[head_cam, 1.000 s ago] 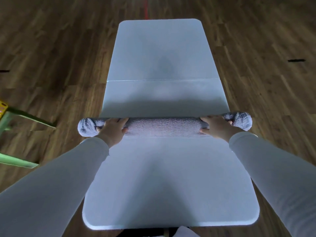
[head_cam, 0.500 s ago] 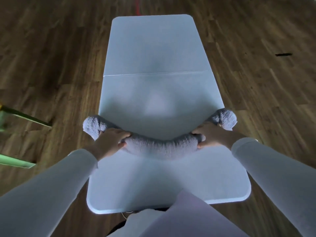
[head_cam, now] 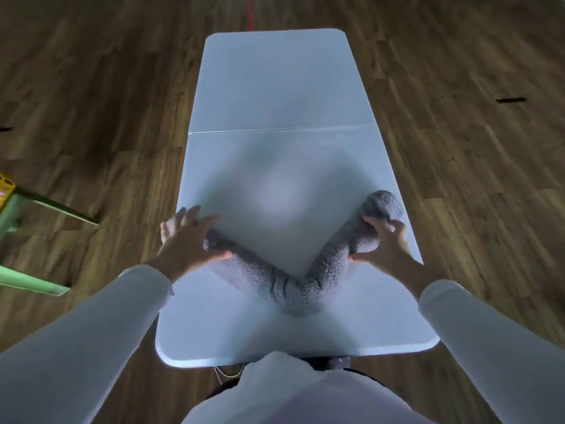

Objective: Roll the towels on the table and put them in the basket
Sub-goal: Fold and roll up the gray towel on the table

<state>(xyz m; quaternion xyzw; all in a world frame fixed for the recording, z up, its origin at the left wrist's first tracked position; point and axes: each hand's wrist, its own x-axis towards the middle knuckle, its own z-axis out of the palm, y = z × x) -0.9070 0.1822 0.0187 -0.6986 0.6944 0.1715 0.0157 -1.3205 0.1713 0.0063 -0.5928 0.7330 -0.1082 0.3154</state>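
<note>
Two hands, one towel, one table.

Left hand [head_cam: 189,243] at the table's 9 o'clock edge: wide open, fingers [head_cam: 192,214] splayed and nearly straight, pointing toward 12 o'clock, somewhat blurred. Palm pressing flat on the towel's left end, thumb lying along the roll toward 3 o'clock. Fingertips reaching just past the table edge.

Right hand [head_cam: 386,244] near the 3 o'clock edge: closed round the towel's right end, fingers curled over the top of the roll, thumb tucked in on the 6 o'clock side. Firm grip, the end of the roll poking out beyond the knuckles toward 12 o'clock.

Towel [head_cam: 293,289]: grey, rolled into one long sausage, bent into a V. Point of the V between the hands and nearer the body, toward 6 o'clock; each arm of the V running up to a hand. Resting on the near half of the table.

Table [head_cam: 275,87]: white, long, with one seam across the middle; far half bare.

Two white sleeves [head_cam: 76,347] coming in from 7 and 5 o'clock. Pale garment [head_cam: 305,399] at 6 o'clock, under the near table edge.

Around the table, dark wooden floor [head_cam: 458,179]. At 9 o'clock, green stool legs [head_cam: 55,208] with a yellow object [head_cam: 6,186] on top, mostly cut off. At 12 o'clock, one red stripe [head_cam: 250,10] on the boards. Two short black marks [head_cam: 512,100], at 2 and 10 o'clock.
</note>
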